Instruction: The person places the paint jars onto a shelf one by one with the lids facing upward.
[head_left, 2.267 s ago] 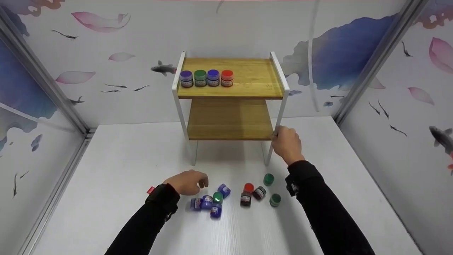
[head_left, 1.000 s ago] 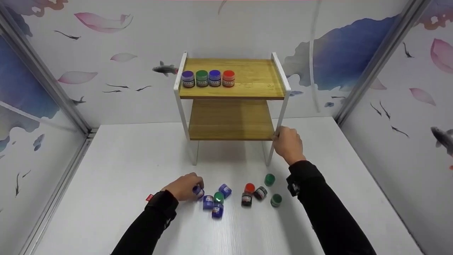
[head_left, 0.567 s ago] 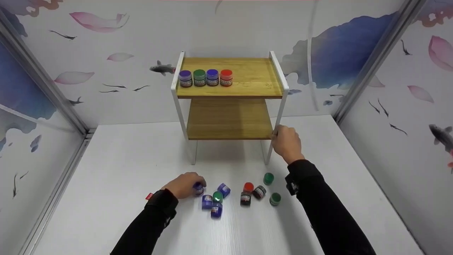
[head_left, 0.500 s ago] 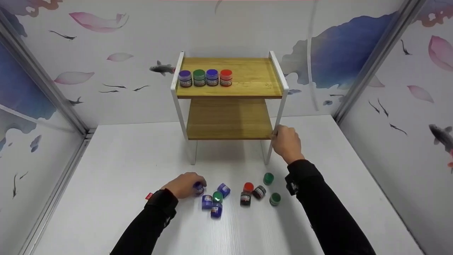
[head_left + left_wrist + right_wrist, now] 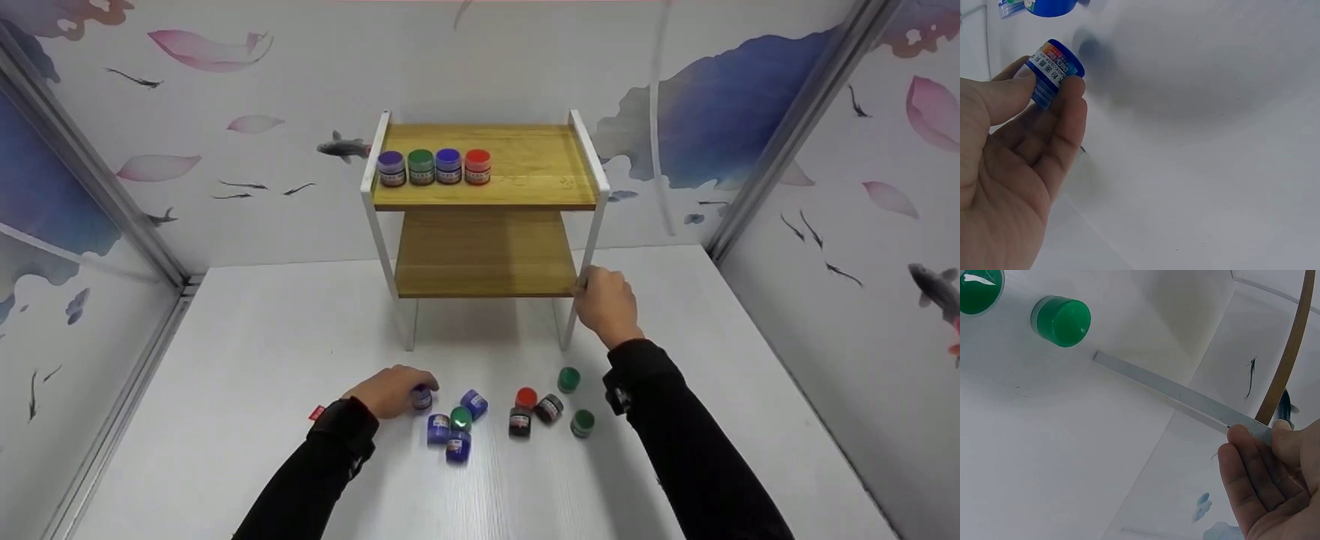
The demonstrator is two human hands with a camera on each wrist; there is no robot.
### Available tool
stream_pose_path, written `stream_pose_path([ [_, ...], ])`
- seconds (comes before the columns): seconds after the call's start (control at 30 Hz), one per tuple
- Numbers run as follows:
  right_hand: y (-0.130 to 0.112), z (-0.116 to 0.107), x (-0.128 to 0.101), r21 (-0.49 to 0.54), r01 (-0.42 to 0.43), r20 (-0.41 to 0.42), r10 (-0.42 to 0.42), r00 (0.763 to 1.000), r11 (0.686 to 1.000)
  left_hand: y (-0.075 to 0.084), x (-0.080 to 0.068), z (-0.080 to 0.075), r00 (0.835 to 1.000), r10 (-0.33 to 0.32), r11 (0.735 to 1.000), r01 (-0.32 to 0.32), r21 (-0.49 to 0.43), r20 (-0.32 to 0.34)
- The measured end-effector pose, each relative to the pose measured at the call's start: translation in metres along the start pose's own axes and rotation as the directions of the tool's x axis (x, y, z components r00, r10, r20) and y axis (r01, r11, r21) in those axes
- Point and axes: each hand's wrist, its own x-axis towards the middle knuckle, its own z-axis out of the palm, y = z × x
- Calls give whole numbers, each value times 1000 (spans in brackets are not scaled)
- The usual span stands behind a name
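Observation:
My left hand (image 5: 391,391) pinches a small blue paint jar (image 5: 1054,70) between thumb and fingers, close over the white table. Its printed label faces the wrist camera. My right hand (image 5: 607,304) grips the white front right leg (image 5: 1179,391) of a two-tier shelf, thumb on one side and fingers on the other, by the lower wooden board (image 5: 487,255). Right of the left hand lie blue and purple jars (image 5: 458,447) around a green-lidded one (image 5: 460,418). Four-in-a-row is not counted here: several jars (image 5: 448,166) stand upright along the left of the upper board (image 5: 540,165).
A second cluster on the table (image 5: 262,337) has a red-lidded jar (image 5: 526,397), two dark jars (image 5: 520,422) and two green jars (image 5: 583,424), just in front of the shelf's right leg. Printed wall panels (image 5: 510,67) stand behind and at both sides.
The left hand has taken hold of a blue-purple jar from the left of the cluster and moved it slightly back, away from the others. The right hand stays on the shelf leg.

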Motion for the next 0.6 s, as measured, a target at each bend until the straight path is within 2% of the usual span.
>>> stream_pose_path([
  [0.2, 0, 0, 0, 1, -6, -1, 6, 1000, 1000, 5, 1, -3, 1000, -17, 1000, 17, 25, -2],
  [0.37, 1, 0, 0, -7, 8, -23, -8, 1000, 1000, 12, 0, -9, 1000, -28, 999, 28, 18, -2],
  [0.6, 1, 0, 1, -12, 7, -12, -7, 1000, 1000, 19, 1, -18, 1000, -26, 1000, 26, 7, -1],
])
